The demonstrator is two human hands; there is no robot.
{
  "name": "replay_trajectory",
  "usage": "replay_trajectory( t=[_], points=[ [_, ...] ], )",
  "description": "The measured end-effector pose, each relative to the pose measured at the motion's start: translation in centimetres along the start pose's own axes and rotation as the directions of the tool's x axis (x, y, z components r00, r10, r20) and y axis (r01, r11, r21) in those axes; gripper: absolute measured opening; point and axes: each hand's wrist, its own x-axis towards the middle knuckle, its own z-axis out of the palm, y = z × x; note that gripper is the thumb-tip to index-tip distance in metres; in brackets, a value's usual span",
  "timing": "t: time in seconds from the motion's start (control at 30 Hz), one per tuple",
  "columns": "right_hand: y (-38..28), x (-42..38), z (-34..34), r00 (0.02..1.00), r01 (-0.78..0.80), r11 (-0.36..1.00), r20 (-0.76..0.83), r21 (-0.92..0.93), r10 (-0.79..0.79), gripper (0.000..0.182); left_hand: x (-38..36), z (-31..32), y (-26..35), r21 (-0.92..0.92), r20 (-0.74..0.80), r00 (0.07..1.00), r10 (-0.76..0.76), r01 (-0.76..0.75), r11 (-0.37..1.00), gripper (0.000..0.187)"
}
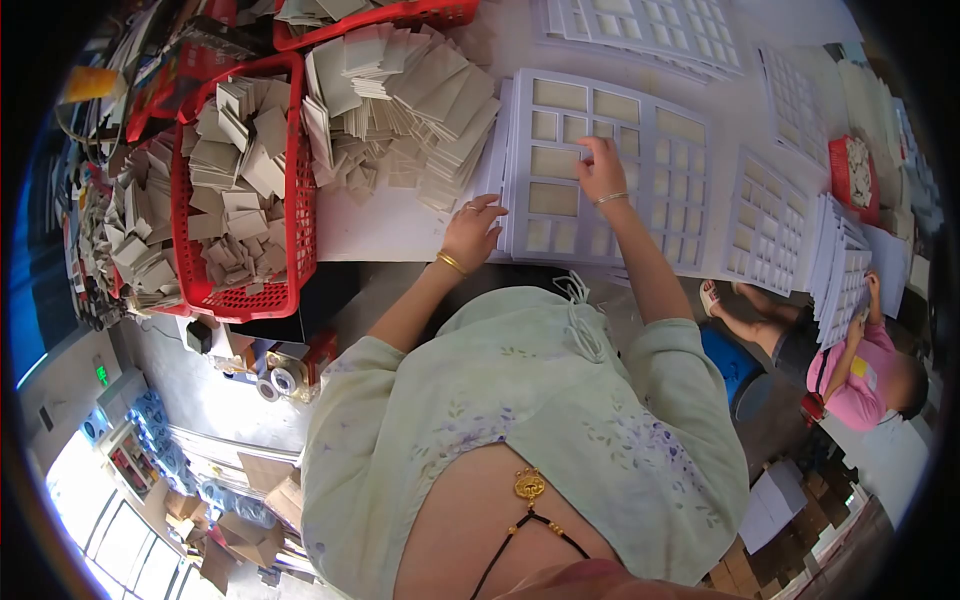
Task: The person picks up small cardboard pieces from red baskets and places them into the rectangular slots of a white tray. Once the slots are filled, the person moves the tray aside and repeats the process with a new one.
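A stack of white panels with rectangular cut-out windows [648, 100] lies on the table in front of me. Beige-grey shows in the windows of the top panel. My right hand [602, 172] rests over the middle windows, its index finger and thumb apart and the fingertips at the panel's surface. At the stack's left edge is my left hand [474, 232], fingers loosely bent and spread, with nothing visible in them. Beyond it lies a heap of beige-grey rectangular cards [425, 95], piled loosely on the table.
A red plastic basket [305, 190] full of similar cards stands at the left. More windowed panels [765, 220] lie to the right and at the back. At the far right, a person in a pink shirt [862, 385] handles another panel stack [845, 290]. A blue bin [735, 370] stands below.
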Motion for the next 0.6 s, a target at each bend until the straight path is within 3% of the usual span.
replay_trajectory(
  t=[0.03,0.13,0.3,0.43,0.6],
  points=[
    [-0.3,-0.2,-0.3,1.000,0.012,1.000,0.000,0.006,-0.012,0.013,-0.2,-0.3,-0.1,-0.003,-0.016,1.000,-0.003,0.003,1.000,0.027],
    [0.2,-0.9,-0.5,0.957,0.282,0.902,0.031,-0.326,-0.288,0.013,-1.0,-1.2,-1.5,-0.014,-0.080,0.996,-0.028,0.027,1.000,0.026],
    [0.3,-1.7,0.0,0.926,0.377,0.820,0.175,-0.430,-0.334,0.015,-3.6,-3.7,-5.3,0.017,-0.259,0.952,-0.161,0.171,0.985,0.015],
    [-3.6,-0.5,0.7,0.919,0.386,0.873,0.047,-0.298,-0.391,0.014,-4.8,-6.6,-9.7,-0.019,-0.466,0.804,-0.370,0.409,0.912,0.008],
    [-10.0,0.9,6.4,0.844,0.526,0.844,0.185,-0.106,-0.503,0.011,-5.2,-8.0,-16.9,-0.056,-0.678,0.510,-0.529,0.681,0.730,0.042]
  ],
)
